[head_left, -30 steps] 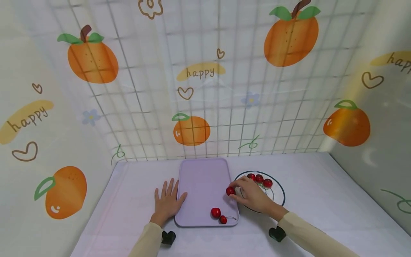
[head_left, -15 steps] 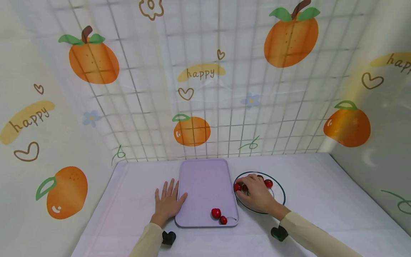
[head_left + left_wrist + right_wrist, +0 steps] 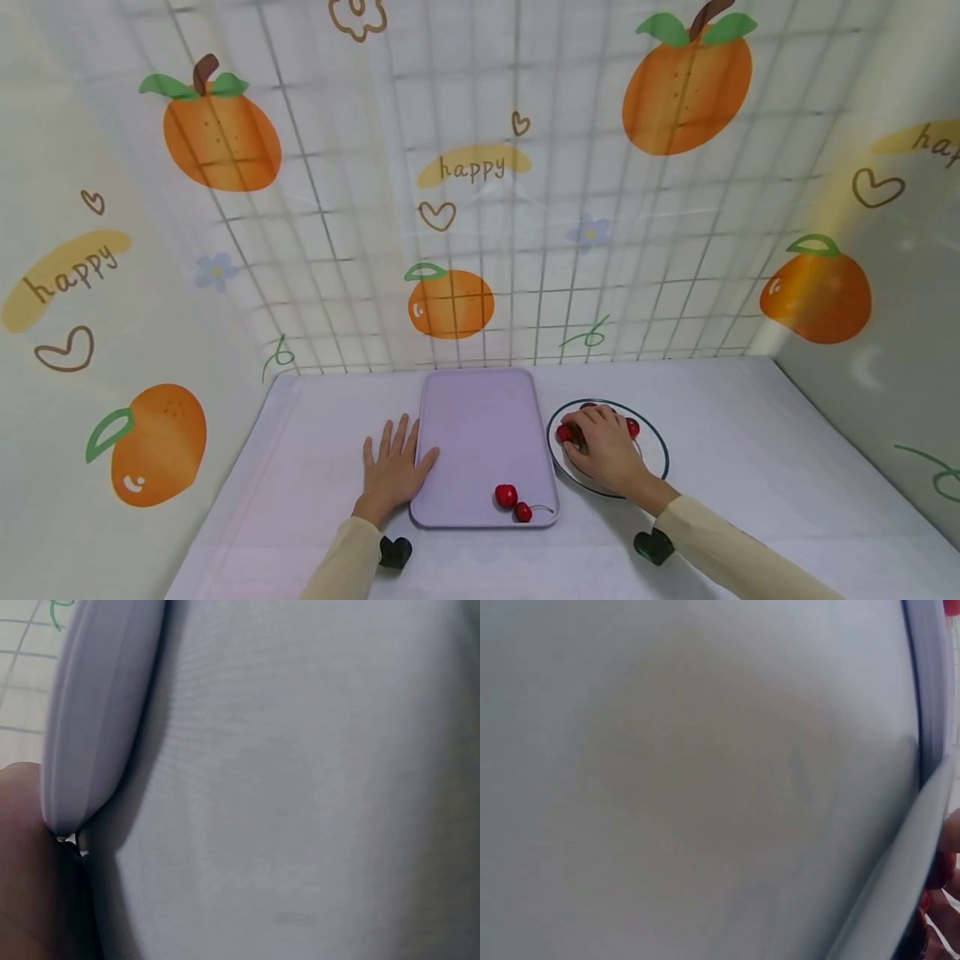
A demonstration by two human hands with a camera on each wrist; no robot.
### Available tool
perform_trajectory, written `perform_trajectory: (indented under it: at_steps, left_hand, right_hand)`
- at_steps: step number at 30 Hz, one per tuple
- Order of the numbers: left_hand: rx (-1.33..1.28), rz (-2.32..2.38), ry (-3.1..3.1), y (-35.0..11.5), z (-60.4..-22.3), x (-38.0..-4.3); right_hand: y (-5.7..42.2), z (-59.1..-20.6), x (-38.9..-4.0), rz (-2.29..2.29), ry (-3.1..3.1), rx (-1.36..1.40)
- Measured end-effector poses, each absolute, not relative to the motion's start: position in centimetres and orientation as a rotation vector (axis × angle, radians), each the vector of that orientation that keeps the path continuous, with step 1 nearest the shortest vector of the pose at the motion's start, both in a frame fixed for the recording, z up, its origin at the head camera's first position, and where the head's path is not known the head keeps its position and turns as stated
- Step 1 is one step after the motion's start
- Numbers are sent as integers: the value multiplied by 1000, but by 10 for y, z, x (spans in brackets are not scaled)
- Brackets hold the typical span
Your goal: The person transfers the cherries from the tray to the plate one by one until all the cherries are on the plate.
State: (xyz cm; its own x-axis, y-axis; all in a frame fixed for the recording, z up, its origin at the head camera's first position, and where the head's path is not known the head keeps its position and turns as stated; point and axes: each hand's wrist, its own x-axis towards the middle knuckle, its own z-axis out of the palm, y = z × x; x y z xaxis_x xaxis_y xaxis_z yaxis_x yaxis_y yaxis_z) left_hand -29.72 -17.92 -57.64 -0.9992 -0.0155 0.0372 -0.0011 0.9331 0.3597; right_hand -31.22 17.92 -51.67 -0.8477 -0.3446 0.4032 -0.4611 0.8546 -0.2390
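My right hand is over the white plate with a dark rim, fingers bent, a red cherry between thumb and fingertips. Other cherries lie in the plate, partly hidden behind the hand. In the right wrist view, red cherries show by the fingers past the plate's edge. My left hand lies flat with fingers spread at the left edge of the lilac tray, its thumb on the rim. A large cherry and a smaller stemmed cherry lie at the tray's near right corner.
The plate stands close to the tray's right side. A white cloth covers the table. Behind it hangs a curtain printed with oranges, before a wire grid. Dark heart-shaped pieces sit at both wrists.
My right hand has carried the cherry rightward from the tray's right edge to over the plate. The left hand and the two cherries on the tray have stayed in place.
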Motion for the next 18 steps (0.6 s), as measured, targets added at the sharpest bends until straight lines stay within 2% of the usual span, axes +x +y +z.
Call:
perform_trajectory:
  at_steps: [18]
  left_hand:
    - [21,-581,-3041,-178,-577,-297]
  right_hand:
    - [177,-520,-313,501,-2674,557]
